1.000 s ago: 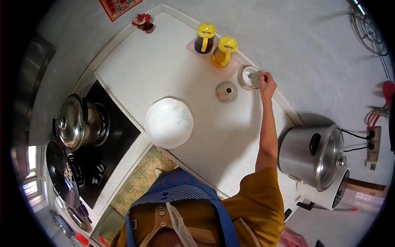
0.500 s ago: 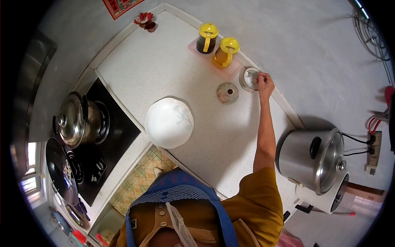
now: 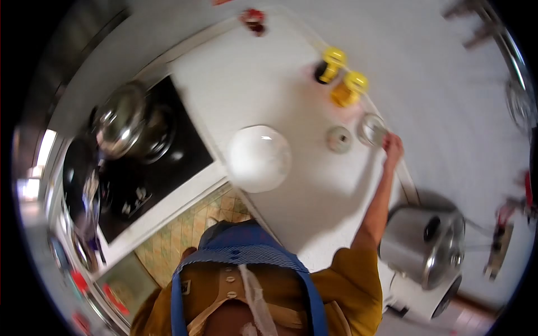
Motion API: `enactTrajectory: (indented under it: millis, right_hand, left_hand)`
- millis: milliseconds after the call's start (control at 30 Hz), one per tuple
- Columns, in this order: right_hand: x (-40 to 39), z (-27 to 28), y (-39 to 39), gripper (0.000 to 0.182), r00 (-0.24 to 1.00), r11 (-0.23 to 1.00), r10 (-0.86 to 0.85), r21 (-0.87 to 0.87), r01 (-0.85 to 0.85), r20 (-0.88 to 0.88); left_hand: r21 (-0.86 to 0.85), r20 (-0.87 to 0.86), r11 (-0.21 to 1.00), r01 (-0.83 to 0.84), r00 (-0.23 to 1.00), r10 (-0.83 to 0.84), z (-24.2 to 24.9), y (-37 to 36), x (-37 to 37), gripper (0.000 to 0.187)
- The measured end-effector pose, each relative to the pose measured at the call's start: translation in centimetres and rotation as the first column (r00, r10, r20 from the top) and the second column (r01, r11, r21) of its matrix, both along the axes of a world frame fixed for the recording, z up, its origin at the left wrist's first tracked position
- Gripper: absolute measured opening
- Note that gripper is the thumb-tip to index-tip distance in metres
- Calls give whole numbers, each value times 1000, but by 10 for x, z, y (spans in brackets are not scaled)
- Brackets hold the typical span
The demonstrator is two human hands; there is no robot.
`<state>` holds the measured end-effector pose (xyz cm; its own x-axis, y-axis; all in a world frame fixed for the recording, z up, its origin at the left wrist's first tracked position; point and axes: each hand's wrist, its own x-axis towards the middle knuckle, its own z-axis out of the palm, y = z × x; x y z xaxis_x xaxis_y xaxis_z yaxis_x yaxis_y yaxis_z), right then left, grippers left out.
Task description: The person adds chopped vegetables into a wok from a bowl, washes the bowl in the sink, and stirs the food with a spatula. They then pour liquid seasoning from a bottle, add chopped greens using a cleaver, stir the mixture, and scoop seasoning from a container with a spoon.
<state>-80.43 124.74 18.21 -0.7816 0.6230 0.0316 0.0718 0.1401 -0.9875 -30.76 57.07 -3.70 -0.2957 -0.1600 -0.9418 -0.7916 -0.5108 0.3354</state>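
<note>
My right hand (image 3: 393,148) is at the right side of a small round white jar (image 3: 370,129) near the wall, its fingers pinched together right at the rim. What sits in the pinch is too blurred to make out. Left of the jar lies its round patterned lid (image 3: 339,139), knob up, flat on the counter. Beyond them stand two yellow-topped pitchers, one with dark liquid (image 3: 329,64) and one with amber liquid (image 3: 348,89), on a pink tray (image 3: 352,116). My left hand is out of view.
A white plate (image 3: 259,158) sits on the counter (image 3: 235,84) near the stove. On the black stove (image 3: 185,131) are a lidded steel pot (image 3: 121,123) and a wok (image 3: 78,179). A large steel cooker (image 3: 412,241) stands at the right, below my forearm.
The whole view has shifted and blurred, with the counter things appearing farther right. My right hand stays at the jar, now slightly lower against its rim.
</note>
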Motion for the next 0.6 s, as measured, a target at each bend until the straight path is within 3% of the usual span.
enactTrajectory:
  millis: [100,133,167,233,333,433,467,567,600]
  right_hand:
    - [5,10,-5,17,998,998,56,-20,-56,-13]
    - [0,25,-25,16,996,996,89,-7,-89,-29]
    - [-1,45,-54,16,993,991,119,54,-119,-15]
    - [-2,76,-89,14,930,933,359,51,-356,-80]
    - [8,94,-204,12,888,891,438,-62,-449,-139]
    - [19,105,-303,12,718,714,677,-94,-694,-161]
    - [19,108,-338,13,671,660,725,-120,-742,-159]
    - [31,109,-464,14,536,508,828,-185,-842,-163]
    - [42,115,-509,14,491,460,856,-198,-866,-160]
  left_hand:
    - [102,-247,995,20,969,6,-45,-2,44,46]
    - [-123,-136,968,219,962,-235,-23,-2,12,32]
    - [-8,-162,1000,18,987,-19,-17,5,4,34]
    - [-46,-210,999,-29,978,19,16,25,-7,38]
    - [-49,-171,989,-138,977,128,7,17,12,43]
    - [-107,-103,955,-278,958,268,11,7,40,45]
    - [-200,-226,966,-162,967,116,6,7,60,44]
    - [-293,-352,945,-147,935,37,-26,-1,115,42]
    - [-196,-229,929,-315,935,269,-8,-4,124,39]
